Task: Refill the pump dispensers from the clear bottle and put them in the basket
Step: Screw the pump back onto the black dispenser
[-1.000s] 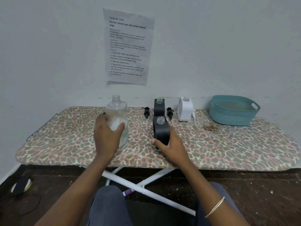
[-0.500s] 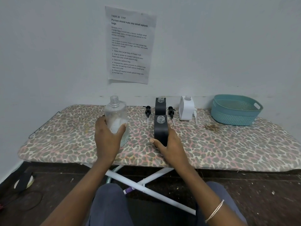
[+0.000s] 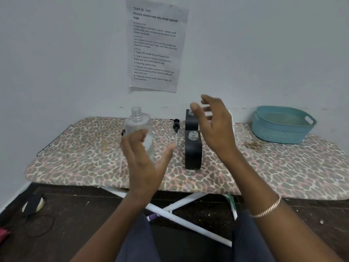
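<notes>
Both hands raised since a moment ago, left hand off the clear bottle, right hand off the front black dispenser, fingers spread, empty, both containers uncapped, upright on the leopard-print board, teal basket far right.

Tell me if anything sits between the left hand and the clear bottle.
Nothing visible does. The left hand hovers open just in front of the clear bottle, which stands upright. The near black dispenser and a loose pump sit off to its right.
</notes>
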The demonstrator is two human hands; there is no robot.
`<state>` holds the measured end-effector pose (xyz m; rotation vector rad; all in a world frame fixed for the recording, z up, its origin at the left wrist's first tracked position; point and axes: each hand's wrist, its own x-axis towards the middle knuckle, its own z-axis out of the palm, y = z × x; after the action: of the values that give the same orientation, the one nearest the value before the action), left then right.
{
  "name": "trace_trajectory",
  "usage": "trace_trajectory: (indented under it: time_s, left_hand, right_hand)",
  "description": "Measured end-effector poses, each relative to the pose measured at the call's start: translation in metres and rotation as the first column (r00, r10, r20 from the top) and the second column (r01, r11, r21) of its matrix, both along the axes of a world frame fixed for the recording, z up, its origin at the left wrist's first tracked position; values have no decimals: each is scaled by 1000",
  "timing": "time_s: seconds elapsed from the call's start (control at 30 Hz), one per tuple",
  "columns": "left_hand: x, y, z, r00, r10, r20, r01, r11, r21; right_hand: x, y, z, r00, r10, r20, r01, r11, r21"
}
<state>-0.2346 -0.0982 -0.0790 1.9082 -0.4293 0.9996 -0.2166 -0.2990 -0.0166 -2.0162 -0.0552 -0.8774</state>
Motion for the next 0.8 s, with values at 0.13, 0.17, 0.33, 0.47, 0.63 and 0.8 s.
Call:
trace_trajectory:
  time_s: [0.13, 0.17, 0.33, 0.47, 0.63, 0.8]
  left_hand:
    - [-2, -31, -11, 989, -98, -111, 102, 994, 33]
    - [0, -38, -17, 977, -113, -181, 122, 992, 41]
    - [16, -62, -41, 841, -139, -523, 196, 979, 55]
    - [21, -73, -50, 762, -185, -621, 288, 955, 69]
    - [40, -75, -62, 709, -201, -676, 335, 939, 72]
    - [37, -77, -66, 733, -211, -647, 330, 942, 67]
  right_hand:
    - [49, 12, 43, 998, 65, -13, -66, 984, -165]
    - [65, 15, 49, 996, 71, -52, -82, 968, -236]
    - [140, 29, 54, 903, 27, -429, -243, 855, -458]
    - [178, 38, 44, 802, -89, -591, -331, 757, -563]
    - [221, 54, 20, 653, -278, -704, -437, 621, -651]
    - [232, 65, 6, 633, -389, -670, -502, 453, -737]
